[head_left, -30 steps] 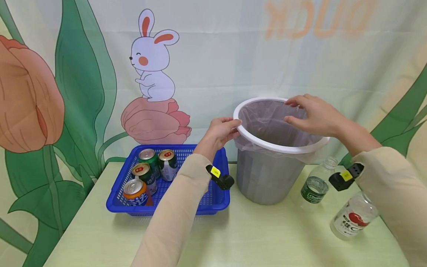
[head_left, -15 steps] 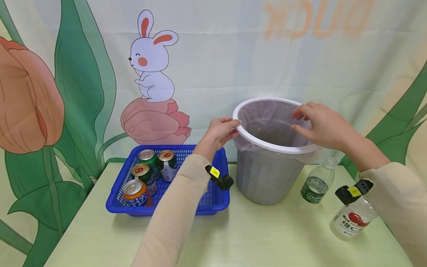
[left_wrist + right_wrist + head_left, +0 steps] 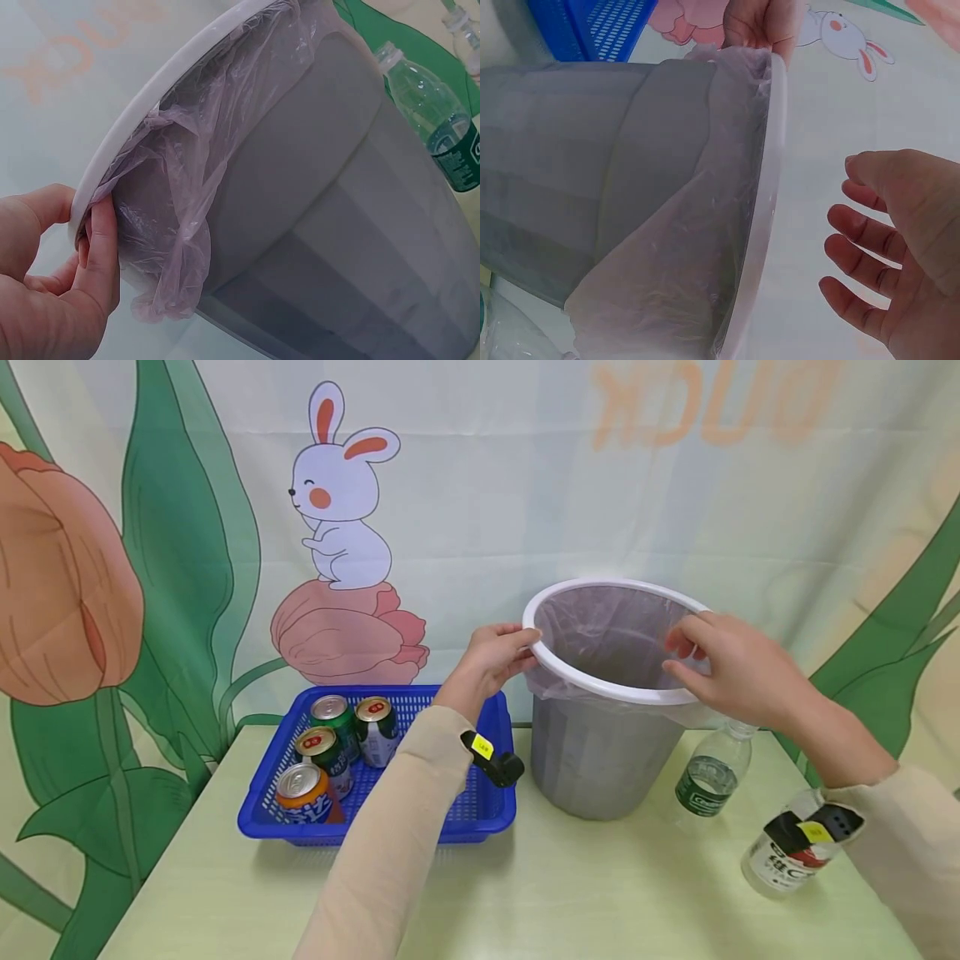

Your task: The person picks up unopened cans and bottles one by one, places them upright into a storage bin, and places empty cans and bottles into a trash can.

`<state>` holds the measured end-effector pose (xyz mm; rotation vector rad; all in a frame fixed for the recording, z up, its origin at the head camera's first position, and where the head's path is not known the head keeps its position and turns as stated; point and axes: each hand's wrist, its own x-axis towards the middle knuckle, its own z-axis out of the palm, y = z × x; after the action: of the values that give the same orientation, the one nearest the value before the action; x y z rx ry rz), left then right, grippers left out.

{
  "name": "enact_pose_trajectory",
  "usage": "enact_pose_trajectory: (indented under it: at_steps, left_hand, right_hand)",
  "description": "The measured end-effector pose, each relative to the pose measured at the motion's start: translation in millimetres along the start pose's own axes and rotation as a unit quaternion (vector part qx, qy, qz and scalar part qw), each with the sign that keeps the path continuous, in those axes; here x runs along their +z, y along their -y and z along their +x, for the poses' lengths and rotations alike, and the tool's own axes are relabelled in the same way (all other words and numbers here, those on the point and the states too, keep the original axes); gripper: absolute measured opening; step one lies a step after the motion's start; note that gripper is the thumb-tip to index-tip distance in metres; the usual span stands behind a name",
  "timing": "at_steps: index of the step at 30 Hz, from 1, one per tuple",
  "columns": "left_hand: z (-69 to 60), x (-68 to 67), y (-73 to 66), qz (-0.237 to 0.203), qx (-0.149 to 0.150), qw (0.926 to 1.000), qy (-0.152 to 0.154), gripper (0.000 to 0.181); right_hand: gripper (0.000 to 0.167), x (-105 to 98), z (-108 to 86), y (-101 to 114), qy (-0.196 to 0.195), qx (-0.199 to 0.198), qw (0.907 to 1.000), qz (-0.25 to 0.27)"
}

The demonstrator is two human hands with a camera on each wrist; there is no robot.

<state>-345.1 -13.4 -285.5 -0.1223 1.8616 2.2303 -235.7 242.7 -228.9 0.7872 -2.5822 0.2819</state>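
A grey trash bin (image 3: pixel 600 760) with a white rim (image 3: pixel 592 685) stands on the table, lined with a thin translucent bag (image 3: pixel 187 202) whose edge folds outside under the rim. My left hand (image 3: pixel 491 660) pinches the rim on its left side, thumb on top and fingers beneath, touching the bag. Over the right side of the bin hovers my right hand (image 3: pixel 738 672), its fingers loosely bent with nothing between them. The right wrist view shows this hand (image 3: pixel 900 240) apart from the rim.
Left of the bin, a blue plastic basket (image 3: pixel 375 835) holds several drink cans, including an orange can (image 3: pixel 303 793). A green-labelled bottle (image 3: pixel 708 777) stands right of the bin. Nearer, a clear bottle with a red-and-white label (image 3: pixel 780 864) is partly behind the right wrist camera.
My right hand has moved right and down, from over the bin's opening toward its right edge. The left hand keeps its hold on the rim.
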Motion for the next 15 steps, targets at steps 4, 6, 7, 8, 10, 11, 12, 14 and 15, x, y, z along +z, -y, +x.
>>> enact_pose_trajectory:
  at_steps: [4, 6, 7, 8, 10, 11, 12, 14, 15]
  left_hand:
    - [0.4, 0.2, -0.3, -0.002, 0.001, 1.0000, 0.001, 0.045]
    - [0.5, 0.2, -0.5, -0.003, 0.001, 1.0000, 0.001, 0.045]
    - [0.3, 0.1, -0.6, -0.004, 0.002, 1.0000, 0.001, 0.045]
    - [0.4, 0.0, -0.5, -0.004, 0.002, 1.0000, 0.001, 0.045]
    - [0.8, 0.0, -0.3, -0.004, 0.001, 1.0000, 0.001, 0.044]
    - [1.1, 0.0, -0.1, -0.004, 0.001, 1.0000, 0.001, 0.044]
    - [1.3, -0.1, 0.2, -0.004, 0.000, 1.0000, 0.001, 0.043]
    - [1.6, 0.0, 0.5, -0.004, -0.001, 1.0000, 0.001, 0.043]
    - [1.7, 0.0, 0.5, -0.004, -0.001, 1.0000, 0.001, 0.043]
  right_hand:
    - [0.015, -1, -8.8, 3, -0.014, 0.004, 0.9999, 0.006]
    - [0.014, -1, -12.8, 5, -0.019, 0.004, 0.9998, 0.007]
    - [0.014, -2, -14.7, 6, -0.022, 0.005, 0.9997, 0.007]
    - [0.014, -1, -16.8, 7, -0.024, 0.006, 0.9997, 0.008]
    - [0.013, 0, -20.9, 8, -0.028, 0.007, 0.9995, 0.008]
    - [0.014, 0, -22.9, 9, -0.030, 0.009, 0.9995, 0.008]
    - [0.014, 1, -25.0, 10, -0.033, 0.009, 0.9994, 0.008]
    - [0.015, 3, -29.0, 10, -0.039, 0.010, 0.9992, 0.007]
    - [0.015, 4, -31.1, 10, -0.042, 0.011, 0.9990, 0.008]
